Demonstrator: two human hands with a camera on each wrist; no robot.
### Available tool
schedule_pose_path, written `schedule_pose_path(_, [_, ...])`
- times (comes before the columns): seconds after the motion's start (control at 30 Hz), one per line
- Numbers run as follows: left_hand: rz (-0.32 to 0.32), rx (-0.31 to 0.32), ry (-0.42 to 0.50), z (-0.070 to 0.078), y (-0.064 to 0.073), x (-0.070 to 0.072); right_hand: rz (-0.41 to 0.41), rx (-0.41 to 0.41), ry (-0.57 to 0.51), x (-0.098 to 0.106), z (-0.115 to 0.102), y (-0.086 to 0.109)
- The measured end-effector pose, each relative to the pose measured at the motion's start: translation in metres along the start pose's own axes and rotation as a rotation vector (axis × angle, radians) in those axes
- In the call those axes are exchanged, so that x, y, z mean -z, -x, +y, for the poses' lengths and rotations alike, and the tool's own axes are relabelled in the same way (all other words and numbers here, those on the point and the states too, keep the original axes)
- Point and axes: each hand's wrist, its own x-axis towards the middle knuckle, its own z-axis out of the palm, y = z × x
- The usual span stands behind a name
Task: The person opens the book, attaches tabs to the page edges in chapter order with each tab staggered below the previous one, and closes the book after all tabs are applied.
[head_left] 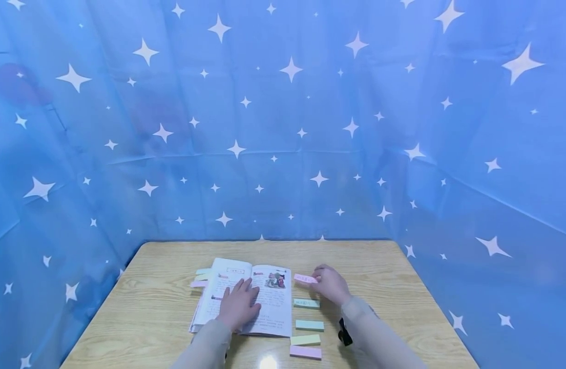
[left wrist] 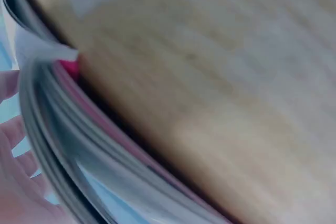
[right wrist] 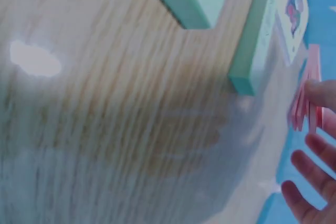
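An open book [head_left: 274,307] with printed pages and a coloured picture lies on the table. My left hand [head_left: 238,306] rests across its inner margin, fingers spread over the pages. In the left wrist view the book's page edges [left wrist: 126,140] curve past that hand. Right of the book, my right hand [head_left: 332,286] pinches a pink sticky-note pad [head_left: 304,278] between thumb and fingers. The right wrist view shows the pink pad [right wrist: 314,61] with its sheets fanned apart at the near end, the other fingers spread below it.
Below the right hand, a column holds a green pad with writing [head_left: 307,303], another green pad [head_left: 309,325], a yellow pad [head_left: 305,340] and a pink pad [head_left: 306,352]. Coloured tabs [head_left: 199,284] stick out from the book's left side. A starry blue curtain [head_left: 283,113] surrounds the wooden table [head_left: 379,261].
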Motion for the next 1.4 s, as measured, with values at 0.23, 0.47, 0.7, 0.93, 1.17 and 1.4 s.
schedule_pose_path(0.23, [0.075, -0.046, 0.022, 0.004, -0.011, 0.009, 0.027, 0.111, 0.018, 0.011, -0.015, 0.002])
schedule_pose_path(0.47, [0.16, -0.134, 0.071, 0.006, -0.015, 0.015, 0.01, 0.204, 0.045, 0.019, -0.03, 0.005])
schedule_pose_path(0.7, [0.206, -0.173, 0.152, 0.008, -0.016, 0.016, -0.007, 0.274, 0.041, 0.027, -0.05, 0.012])
schedule_pose_path(0.93, [0.195, -0.195, 0.212, 0.016, -0.018, 0.023, -0.018, 0.331, 0.072, 0.029, -0.065, 0.016])
schedule_pose_path(1.17, [0.23, -0.237, 0.227, 0.019, -0.018, 0.025, -0.012, 0.381, 0.069, 0.029, -0.074, 0.018])
schedule_pose_path(1.4, [0.266, -0.278, 0.222, 0.02, -0.02, 0.024, -0.019, 0.389, 0.088, 0.028, -0.078, 0.02])
